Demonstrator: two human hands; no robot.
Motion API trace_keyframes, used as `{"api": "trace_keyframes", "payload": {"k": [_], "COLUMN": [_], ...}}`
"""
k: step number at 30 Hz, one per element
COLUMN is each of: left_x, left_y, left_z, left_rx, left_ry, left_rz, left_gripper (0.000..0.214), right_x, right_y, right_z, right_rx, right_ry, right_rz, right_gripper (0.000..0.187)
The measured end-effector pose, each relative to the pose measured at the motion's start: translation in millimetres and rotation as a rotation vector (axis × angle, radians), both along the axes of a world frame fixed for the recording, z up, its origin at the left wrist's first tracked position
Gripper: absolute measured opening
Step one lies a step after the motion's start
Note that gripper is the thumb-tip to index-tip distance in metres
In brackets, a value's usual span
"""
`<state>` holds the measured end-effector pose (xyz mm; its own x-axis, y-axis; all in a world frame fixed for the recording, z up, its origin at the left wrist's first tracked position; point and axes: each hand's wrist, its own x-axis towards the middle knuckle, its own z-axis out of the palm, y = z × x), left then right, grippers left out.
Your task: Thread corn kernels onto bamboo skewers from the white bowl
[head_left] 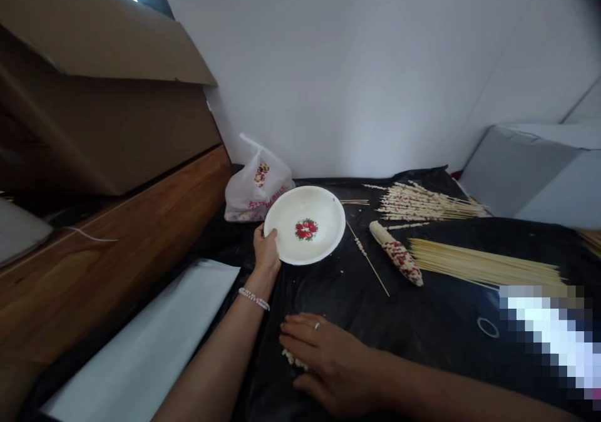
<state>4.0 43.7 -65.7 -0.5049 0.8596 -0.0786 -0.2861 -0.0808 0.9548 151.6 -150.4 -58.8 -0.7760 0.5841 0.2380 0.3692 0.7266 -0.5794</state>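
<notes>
My left hand (267, 250) grips the near left rim of a shallow white enamel basin (286, 240) with a red flower printed on its bottom. The basin is tilted toward me and nothing shows inside. Below it, my right hand (331, 359) lies with fingers extended over a small heap of pale corn kernels (293, 359) on the black plastic sheet (357, 312); the palm hides part of the heap. Right of the basin lies a skewer threaded with a few kernels (360, 247). Beyond it is a partly stripped red-and-white corn cob (404, 261).
Several kernel-threaded skewers (413, 203) lie at the back right, above a bundle of bare skewers (483, 262). A knotted plastic bag (251, 187) stands behind the basin. Cardboard boxes (117, 115) rise at left, a white box (539, 178) at right. A folded white sheet (150, 340) lies left.
</notes>
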Motion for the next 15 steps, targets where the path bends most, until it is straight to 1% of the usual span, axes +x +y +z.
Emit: {"api": "trace_keyframes", "payload": {"k": [3, 5, 7, 8, 10, 11, 13, 14, 15], "left_x": [-2, -3, -3, -1, 2, 4, 8, 10, 11], "left_y": [2, 2, 1, -1, -4, -6, -9, -11, -13], "left_z": [3.9, 7.8, 11.8, 13.7, 17.2, 18.9, 22.6, 24.9, 27.4], "left_rx": [-0.016, -0.025, -0.035, -0.042, -0.06, -0.068, -0.08, -0.083, -0.086], "left_ry": [0.019, 0.033, 0.043, 0.047, 0.053, 0.055, 0.062, 0.067, 0.072], "left_rz": [-0.013, -0.036, -0.076, -0.101, -0.155, -0.179, -0.22, -0.237, -0.251], "left_gripper": [0.034, 0.035, 0.036, 0.037, 0.035, 0.035, 0.034, 0.034, 0.033], "right_x": [9, 22, 41, 55, 86, 103, 133, 145, 154], "right_y": [-8, -7, 0, 6, 22, 32, 51, 60, 66], "right_z": [6.0, 11.7, 17.8, 20.8, 25.4, 26.6, 25.5, 23.0, 19.5], "right_rx": [0.019, 0.077, 0.175, 0.233, 0.355, 0.409, 0.448, 0.42, 0.398], "right_ry": [-0.009, 0.015, 0.091, 0.132, 0.155, 0.098, -0.208, -0.388, -0.438], "right_rz": [0.001, -0.071, -0.202, -0.292, -0.528, -0.667, -0.908, -1.006, -1.053], "right_gripper": [0.06, 0.054, 0.039, 0.035, 0.032, 0.031, 0.029, 0.03, 0.032]}}
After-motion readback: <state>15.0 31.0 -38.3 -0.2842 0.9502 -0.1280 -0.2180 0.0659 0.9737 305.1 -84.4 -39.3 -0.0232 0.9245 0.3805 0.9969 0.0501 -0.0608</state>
